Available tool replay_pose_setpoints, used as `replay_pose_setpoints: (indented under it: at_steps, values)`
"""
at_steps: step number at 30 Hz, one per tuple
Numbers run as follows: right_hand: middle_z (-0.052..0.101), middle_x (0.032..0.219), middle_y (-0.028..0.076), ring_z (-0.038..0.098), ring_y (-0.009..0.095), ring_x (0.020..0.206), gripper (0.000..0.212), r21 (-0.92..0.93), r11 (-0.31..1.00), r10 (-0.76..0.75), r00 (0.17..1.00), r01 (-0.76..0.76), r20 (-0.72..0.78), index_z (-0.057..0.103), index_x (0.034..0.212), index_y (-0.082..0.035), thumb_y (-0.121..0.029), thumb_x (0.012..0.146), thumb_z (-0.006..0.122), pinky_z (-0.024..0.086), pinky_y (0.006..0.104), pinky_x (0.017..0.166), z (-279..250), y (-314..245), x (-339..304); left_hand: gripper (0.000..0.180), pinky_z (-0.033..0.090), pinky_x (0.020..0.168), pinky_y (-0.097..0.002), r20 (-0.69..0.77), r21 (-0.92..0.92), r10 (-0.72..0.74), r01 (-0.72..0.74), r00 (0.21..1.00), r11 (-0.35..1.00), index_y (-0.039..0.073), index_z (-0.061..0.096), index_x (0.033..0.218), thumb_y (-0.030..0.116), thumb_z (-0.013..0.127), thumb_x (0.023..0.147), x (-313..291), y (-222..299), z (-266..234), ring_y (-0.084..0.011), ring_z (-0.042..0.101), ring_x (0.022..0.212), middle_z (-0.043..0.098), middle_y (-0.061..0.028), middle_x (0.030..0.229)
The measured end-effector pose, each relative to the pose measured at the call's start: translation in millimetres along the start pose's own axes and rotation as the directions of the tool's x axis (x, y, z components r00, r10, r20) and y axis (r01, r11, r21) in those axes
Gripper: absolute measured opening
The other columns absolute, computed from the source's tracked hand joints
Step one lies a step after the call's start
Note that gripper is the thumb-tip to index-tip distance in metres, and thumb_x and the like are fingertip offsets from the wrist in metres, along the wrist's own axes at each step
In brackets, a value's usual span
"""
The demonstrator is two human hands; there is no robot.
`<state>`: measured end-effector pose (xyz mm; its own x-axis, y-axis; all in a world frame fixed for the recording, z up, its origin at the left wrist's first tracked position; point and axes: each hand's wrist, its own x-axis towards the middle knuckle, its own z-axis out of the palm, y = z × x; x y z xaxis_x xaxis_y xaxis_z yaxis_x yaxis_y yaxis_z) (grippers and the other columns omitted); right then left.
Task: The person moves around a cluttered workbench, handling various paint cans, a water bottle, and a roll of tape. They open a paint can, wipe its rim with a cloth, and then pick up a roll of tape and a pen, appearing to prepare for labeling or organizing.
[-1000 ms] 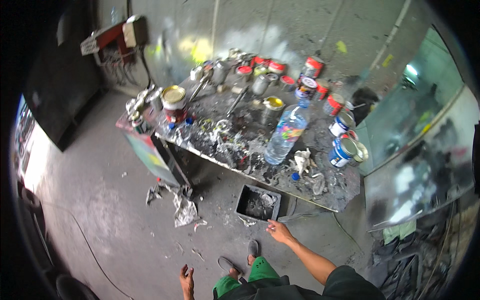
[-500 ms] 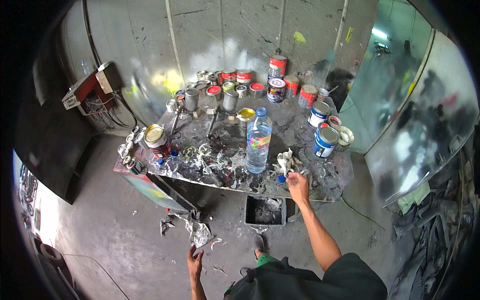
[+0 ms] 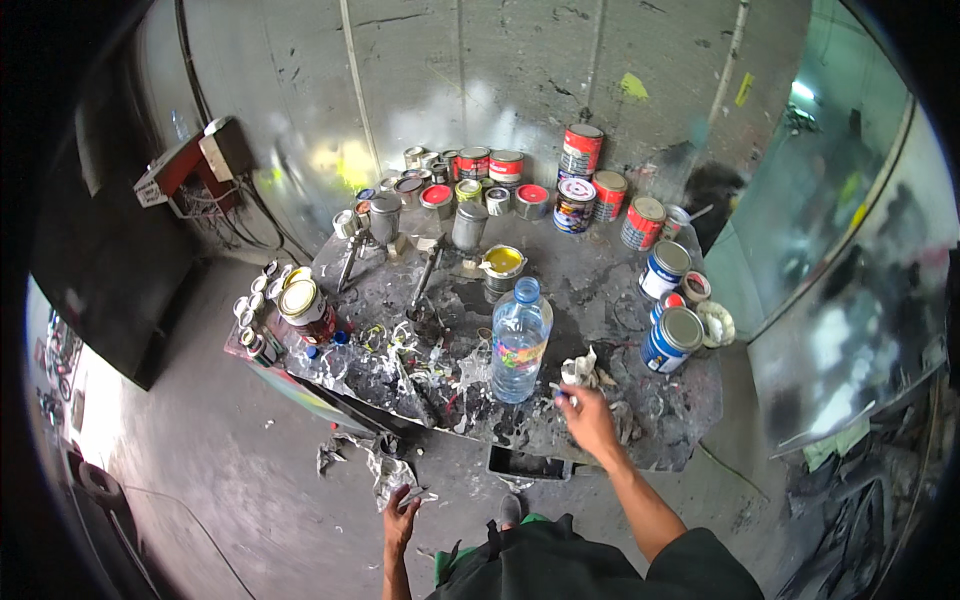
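Note:
My right hand [image 3: 594, 422] is over the front of the stained worktable, thumb and fingers pinching a small blue bottle cap [image 3: 561, 394]. A crumpled whitish rag [image 3: 582, 370] lies just beyond those fingers. To the left of this hand, a large clear plastic bottle [image 3: 519, 345] with a colourful label and a bluish neck stands upright. My left hand [image 3: 400, 518] hangs below the table's front edge, open and with nothing in it, above crumpled paper [image 3: 388, 472] on the floor. Behind the bottle is an opened can of yellow paint [image 3: 504, 268].
Paint cans [image 3: 643, 222] line the table's back and right side. Two spray guns [image 3: 468, 228] with grey cups rest at the back left. Small tins and a larger can [image 3: 303, 310] occupy the left corner. A black tub [image 3: 525, 464] sits on the floor below the front edge.
My right hand has closed on the blue cap and lifted it slightly from the tabletop. My left hand stays low and open. The view has shifted, with the table appearing lower.

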<state>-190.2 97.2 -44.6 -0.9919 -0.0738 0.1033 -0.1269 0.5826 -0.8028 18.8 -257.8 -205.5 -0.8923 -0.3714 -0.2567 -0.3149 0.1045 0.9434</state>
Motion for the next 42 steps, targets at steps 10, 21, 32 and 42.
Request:
replay_pose_setpoints:
  at_steps: [10,21,32,42]
  values:
    - [0.063,0.111,0.013,0.061,0.031,0.101,0.032,-0.125,0.677,-0.685,0.683,0.725,0.254,0.063,0.113,-0.001,-0.006,0.082,0.067,0.048,0.0383,0.089,-94,-166,124,0.058,0.047,0.096,-0.0365,0.261,0.070,-0.097,0.081,0.960,0.994,-0.002,0.046,0.134,0.028,0.068,0.089,29,16,47,-0.0265,0.057,0.117,0.057,-0.0184,0.129]
    - [0.064,0.096,0.012,0.060,0.022,0.078,0.039,-0.370,0.792,-0.347,0.856,0.486,0.382,0.067,0.106,0.000,-0.025,0.078,0.077,0.048,0.0339,0.069,-89,-190,138,0.038,0.052,0.078,-0.0311,0.478,0.160,-0.109,0.035,0.872,0.987,-0.002,0.063,0.105,0.032,0.068,0.089,23,80,33,-0.0160,0.067,0.085,0.070,-0.0105,0.088]
    - [0.063,0.093,0.015,0.062,0.031,0.085,0.033,-0.216,0.713,-0.515,0.707,0.667,0.484,0.066,0.106,0.001,-0.009,0.075,0.072,0.048,0.0374,0.076,-93,-196,139,0.087,0.038,0.105,-0.0405,0.244,0.075,0.798,-0.831,0.551,0.550,0.002,0.043,0.137,0.034,0.084,0.068,125,351,152,-0.0325,0.049,0.124,0.052,-0.0196,0.132]
    - [0.063,0.083,0.021,0.062,0.037,0.078,0.027,-0.457,0.735,-0.460,0.863,0.501,0.208,0.064,0.083,0.004,-0.020,0.076,0.075,0.047,0.0442,0.070,-65,-195,121,0.063,0.047,0.090,-0.0423,-0.020,-0.045,0.806,-0.806,0.592,0.591,-0.001,0.058,0.115,0.025,0.082,0.062,128,342,192,-0.0361,0.059,0.104,0.061,-0.0197,0.110]
